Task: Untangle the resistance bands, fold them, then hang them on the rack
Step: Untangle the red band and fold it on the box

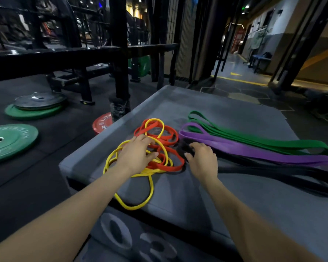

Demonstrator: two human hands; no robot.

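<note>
A tangle of a yellow band (134, 206) and a red band (170, 137) lies on the grey padded box (225, 114). My left hand (138, 152) rests on top of the tangle, fingers spread and slightly bent over the loops. To its right my right hand (203, 157) touches the looped end of a black band (273, 173). The black band stretches away to the right, folded flat. Beside it lie a folded purple band (254, 150) and a folded green band (263, 138), side by side.
Green weight plates (8, 142) and a red plate (102, 122) lie on the dark floor to the left. A black steel rack (119, 53) stands behind the box. A corridor opens at the far right.
</note>
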